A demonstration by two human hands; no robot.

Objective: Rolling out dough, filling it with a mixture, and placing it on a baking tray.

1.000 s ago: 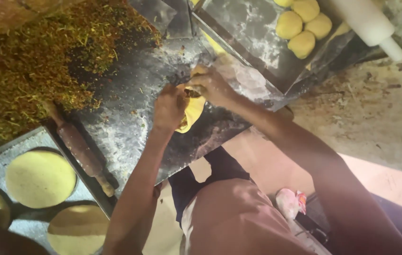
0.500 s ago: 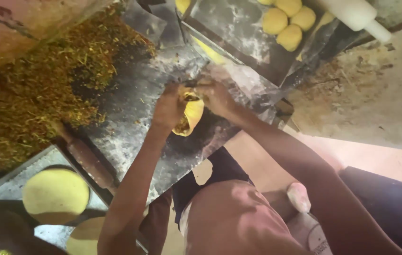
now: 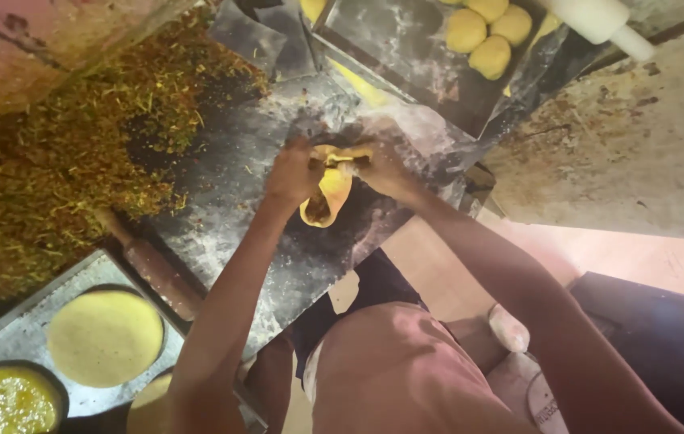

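At lower left of the frame sits a rolled dough disc point(image 3: 106, 337) on a steel tray point(image 3: 4, 341). Mid-frame, my left hand point(image 3: 294, 170) and right hand point(image 3: 384, 167) both pinch the folded yellow dough point(image 3: 332, 191) above the floured board point(image 3: 229, 193). Dough balls point(image 3: 479, 32) lie upper right.

— What did the things rest on?

— A dark metal worktop point(image 3: 221, 185), dusted white with flour.

— And what lay directly on it?

— A heap of chopped greens point(image 3: 61, 177) covered its far left. A wooden rolling pin point(image 3: 153, 265) lay beside a grey tray point(image 3: 4, 341) of flat dough rounds point(image 3: 105, 337). Another tray point(image 3: 406, 56) at the top held dough balls point(image 3: 479, 36).
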